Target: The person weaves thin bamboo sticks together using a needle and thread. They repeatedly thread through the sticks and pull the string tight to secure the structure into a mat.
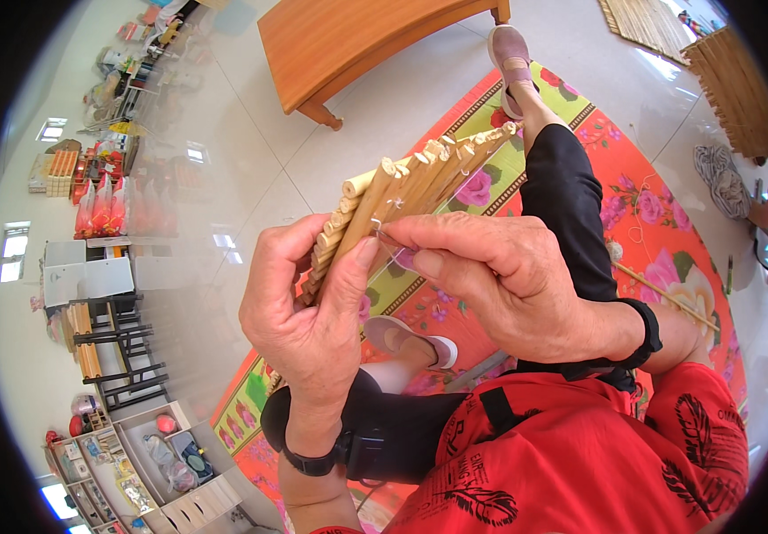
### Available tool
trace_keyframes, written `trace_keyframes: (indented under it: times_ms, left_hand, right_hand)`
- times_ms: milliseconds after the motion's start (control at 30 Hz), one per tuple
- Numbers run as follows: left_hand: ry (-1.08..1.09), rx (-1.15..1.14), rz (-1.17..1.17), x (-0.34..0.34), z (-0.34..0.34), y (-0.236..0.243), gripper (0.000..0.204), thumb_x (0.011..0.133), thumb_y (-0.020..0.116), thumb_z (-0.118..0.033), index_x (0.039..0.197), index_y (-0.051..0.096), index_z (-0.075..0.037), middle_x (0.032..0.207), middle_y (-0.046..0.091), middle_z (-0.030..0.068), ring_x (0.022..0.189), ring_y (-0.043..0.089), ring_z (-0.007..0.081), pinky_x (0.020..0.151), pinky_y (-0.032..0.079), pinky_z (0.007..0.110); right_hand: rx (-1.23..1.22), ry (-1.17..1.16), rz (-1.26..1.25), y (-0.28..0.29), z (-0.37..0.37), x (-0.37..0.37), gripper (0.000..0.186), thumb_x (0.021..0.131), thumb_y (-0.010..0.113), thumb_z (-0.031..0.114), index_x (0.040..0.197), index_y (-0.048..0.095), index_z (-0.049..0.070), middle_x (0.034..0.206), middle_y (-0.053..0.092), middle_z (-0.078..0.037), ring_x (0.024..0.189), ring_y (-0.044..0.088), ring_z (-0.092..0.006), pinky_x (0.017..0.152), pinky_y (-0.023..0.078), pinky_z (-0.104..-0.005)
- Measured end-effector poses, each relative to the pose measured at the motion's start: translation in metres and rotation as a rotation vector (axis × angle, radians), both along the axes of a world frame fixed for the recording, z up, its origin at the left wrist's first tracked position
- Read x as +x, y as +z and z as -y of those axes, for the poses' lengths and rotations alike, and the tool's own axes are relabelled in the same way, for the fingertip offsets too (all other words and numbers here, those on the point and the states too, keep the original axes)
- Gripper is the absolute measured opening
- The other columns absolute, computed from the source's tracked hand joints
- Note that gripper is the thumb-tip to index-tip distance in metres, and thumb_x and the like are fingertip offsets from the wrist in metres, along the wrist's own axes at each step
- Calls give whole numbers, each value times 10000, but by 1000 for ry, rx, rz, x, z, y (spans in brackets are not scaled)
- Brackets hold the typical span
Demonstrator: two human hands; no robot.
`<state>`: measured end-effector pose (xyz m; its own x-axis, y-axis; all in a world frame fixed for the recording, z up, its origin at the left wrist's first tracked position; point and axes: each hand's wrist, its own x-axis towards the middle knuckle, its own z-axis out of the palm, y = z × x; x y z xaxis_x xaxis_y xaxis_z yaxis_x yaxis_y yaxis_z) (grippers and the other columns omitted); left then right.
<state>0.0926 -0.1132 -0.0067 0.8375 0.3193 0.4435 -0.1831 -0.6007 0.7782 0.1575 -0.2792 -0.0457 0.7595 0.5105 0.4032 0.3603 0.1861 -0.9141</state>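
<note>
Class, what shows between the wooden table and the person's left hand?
In the head view, pale tiled floor shows between the table and the left hand.

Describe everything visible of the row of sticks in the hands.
The row of sticks is a set of slim, round, tan-yellow lengths, apparently wood or reed, lying side by side with pale cut ends. White thread crosses them near those ends. Held up above the flowered mat, it stretches toward the picture's upper right. The left hand grips it; the right hand's fingertips are at the thread.
</note>
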Motion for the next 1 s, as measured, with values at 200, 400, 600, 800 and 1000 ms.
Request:
trace_keyframes:
  times_ms: [200, 400, 600, 800, 1000]
  left_hand:
    - [-17, 121, 62, -1, -3, -4, 230, 841, 797, -30, 1017, 653, 7, 867, 633, 28, 714, 585, 64, 595, 480, 226]
    - [-33, 170, 87, -11, 12, -12, 272, 802, 816, -26, 1021, 656, 3, 875, 644, 82, 716, 606, 146, 608, 484, 252]
    - [-121, 304, 82, -28, 39, -25, 350, 721, 799, 32, 1041, 660, 8, 917, 659, 124, 758, 632, 259, 624, 512, 338]
    - [-248, 339, 14, -50, 57, -33, 407, 775, 792, 31, 1147, 633, -15, 1076, 656, 145, 890, 632, 272, 744, 526, 337]
    - [-252, 332, 130, -49, 59, -41, 321, 720, 776, 42, 1031, 713, -10, 983, 653, 114, 831, 663, 264, 669, 558, 323]
  right_hand:
    - [-42, 6, -92, 12, 4, -7, 218, 944, 608, -15, 1153, 667, -37, 939, 730, -118, 791, 698, -138, 697, 550, -261]
    - [22, 46, -267, 1, 14, -19, 149, 967, 590, 19, 1105, 637, -12, 855, 678, -70, 724, 658, -123, 630, 526, -281]
    - [211, 188, -540, -25, 49, -39, 139, 1020, 557, 39, 1132, 624, -9, 967, 665, -34, 843, 623, -60, 657, 524, -252]
    - [74, 304, -649, -35, 89, -47, 197, 1032, 562, 104, 1188, 632, 7, 966, 672, -29, 749, 615, -54, 655, 518, -220]
    - [106, 377, -772, -40, 99, -50, 226, 1027, 569, 115, 1221, 633, 19, 870, 623, -14, 662, 522, -50, 587, 438, -227]
